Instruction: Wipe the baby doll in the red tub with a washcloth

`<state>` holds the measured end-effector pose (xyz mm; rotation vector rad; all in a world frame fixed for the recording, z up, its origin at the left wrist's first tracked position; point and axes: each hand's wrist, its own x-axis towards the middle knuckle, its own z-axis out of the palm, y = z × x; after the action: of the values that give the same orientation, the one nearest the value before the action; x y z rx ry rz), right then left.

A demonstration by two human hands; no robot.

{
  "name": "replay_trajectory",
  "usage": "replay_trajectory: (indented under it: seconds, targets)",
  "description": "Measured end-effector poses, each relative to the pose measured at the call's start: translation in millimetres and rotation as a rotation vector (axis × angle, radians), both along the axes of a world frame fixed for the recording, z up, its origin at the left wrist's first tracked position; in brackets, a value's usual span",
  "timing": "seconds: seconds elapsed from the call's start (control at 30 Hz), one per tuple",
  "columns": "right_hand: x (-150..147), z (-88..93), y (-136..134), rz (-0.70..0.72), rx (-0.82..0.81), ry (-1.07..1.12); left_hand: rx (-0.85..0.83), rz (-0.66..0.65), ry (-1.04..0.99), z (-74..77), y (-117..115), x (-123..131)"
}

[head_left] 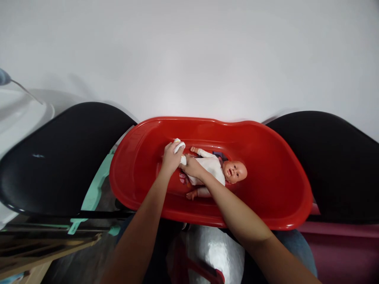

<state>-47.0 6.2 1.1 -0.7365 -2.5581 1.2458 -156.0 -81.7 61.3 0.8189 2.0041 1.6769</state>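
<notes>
A baby doll [210,167] in a white top lies on its back in a red baby bathtub [281,181], its head toward the right and its arms spread. My left hand [171,158] is closed around one of the doll's feet, which has a small white sock [179,147] on it. Close beside it, my right hand [193,167] wraps round the doll's other leg, near a second white sock [183,160]. My fingers hide most of the doll's legs.
Black chair seats [59,157] flank the tub at left, with another black seat [340,161] at right. A white wall [189,59] stands behind. Mint-green plastic pieces [99,181] lie below at left. A silvery rounded surface [216,248] is under the tub's near edge.
</notes>
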Motion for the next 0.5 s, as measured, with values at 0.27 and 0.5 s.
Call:
replay_trajectory:
  seconds: [0.27, 0.5]
  targets:
    - [2.1, 8.4, -5.3, 0.001, -0.004, -0.026, -0.014, 0.124, -0.109, -5.9, -3.4, -10.1]
    - [3.0, 13.3, -5.7, -0.047, -0.014, 0.022, 0.026, 0.043, 0.141, 1.1, -4.5, -0.1]
